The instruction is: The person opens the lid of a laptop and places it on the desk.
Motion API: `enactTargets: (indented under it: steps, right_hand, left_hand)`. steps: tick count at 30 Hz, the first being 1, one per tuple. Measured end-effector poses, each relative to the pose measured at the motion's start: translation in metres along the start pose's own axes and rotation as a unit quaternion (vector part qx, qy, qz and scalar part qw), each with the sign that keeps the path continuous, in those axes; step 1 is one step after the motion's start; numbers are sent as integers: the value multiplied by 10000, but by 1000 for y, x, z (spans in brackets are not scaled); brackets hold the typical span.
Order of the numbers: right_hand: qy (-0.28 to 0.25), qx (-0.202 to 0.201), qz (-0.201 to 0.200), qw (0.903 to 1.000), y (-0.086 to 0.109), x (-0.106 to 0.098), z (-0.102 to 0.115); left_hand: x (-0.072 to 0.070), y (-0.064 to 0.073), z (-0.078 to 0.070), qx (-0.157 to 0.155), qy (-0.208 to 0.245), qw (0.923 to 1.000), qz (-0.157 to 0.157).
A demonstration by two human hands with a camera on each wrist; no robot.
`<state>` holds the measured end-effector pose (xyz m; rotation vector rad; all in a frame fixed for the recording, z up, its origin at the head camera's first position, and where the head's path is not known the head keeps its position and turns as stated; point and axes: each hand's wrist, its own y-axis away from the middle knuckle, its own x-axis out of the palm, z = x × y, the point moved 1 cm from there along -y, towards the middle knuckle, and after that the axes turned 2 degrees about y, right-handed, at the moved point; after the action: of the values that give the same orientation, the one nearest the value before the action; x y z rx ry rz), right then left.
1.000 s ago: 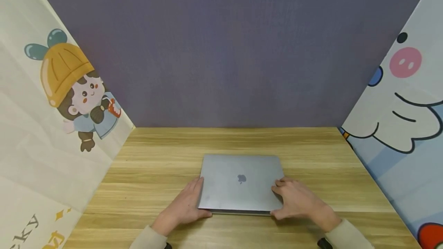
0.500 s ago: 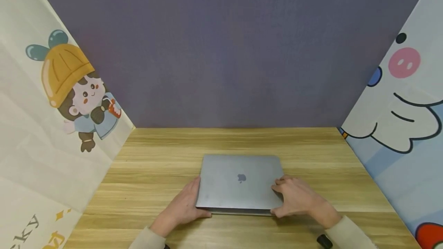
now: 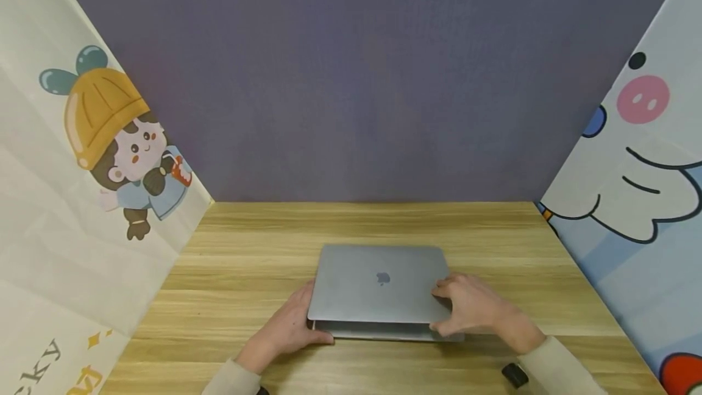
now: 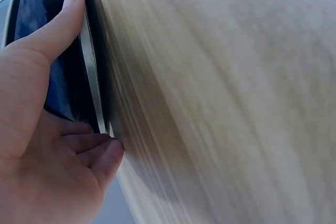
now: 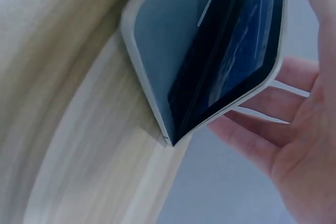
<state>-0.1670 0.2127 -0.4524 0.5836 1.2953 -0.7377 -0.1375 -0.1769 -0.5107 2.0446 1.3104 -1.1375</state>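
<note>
A grey laptop (image 3: 378, 267) lies on the wooden table, its lid raised a little at the front. My left hand (image 3: 290, 325) holds the laptop's left front corner, thumb at the front edge and fingers along the side. In the left wrist view that thumb lies against the metal base edge (image 4: 90, 59). My right hand (image 3: 476, 306) grips the lid's right edge, thumb under its front and fingers over the top. The right wrist view shows the dark screen (image 5: 244, 59) tilted up from the base (image 5: 157, 30), with fingers behind the lid.
The wooden table (image 3: 263, 230) surrounds the laptop. Behind it stands a dark grey panel (image 3: 351, 78). Cartoon-printed panels flank it, one on the left (image 3: 44, 169) and one on the right (image 3: 620, 273). A small black object (image 3: 514, 375) sits by the right sleeve.
The lid's front edge has risen away from the base, widening the gap. My right hand has moved slightly up with it. The left hand has stayed nearly in place, shifting slightly left.
</note>
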Motion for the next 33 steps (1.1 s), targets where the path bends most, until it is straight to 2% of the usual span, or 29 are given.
enactTargets:
  steps: [6,10,13,16,19,25,29,33]
  right_hand:
    - [-71,-79,-99,9999,-2,-6,-3]
    - [-35,-103,-134,9999,-2,-8,-2]
    - [196,-160,-182,9995,0,-6,-1]
    - [556,-313,-509,9967,4,-2,1]
    - [826,-614,-1162,9879,8,5,2]
    - [1100,-1461,-2405,9533,11,13,1]
    - [956,-1631,-2829,9403,10,15,0]
    - [744,-1571,-3063,9359,9,12,-1]
  left_hand:
    - [0,0,-2,-76,-273,9995,171]
    - [-1,0,-4,-101,-295,9993,218]
    - [-1,0,-5,-140,-259,9992,259]
    - [-2,0,-5,-116,-262,9992,275]
    - [-2,0,-5,-34,-318,9991,286]
    - [-2,0,-5,50,-437,9985,328]
    - [-2,0,-5,66,-526,9982,295]
    - [-1,-1,-4,119,-644,9975,270]
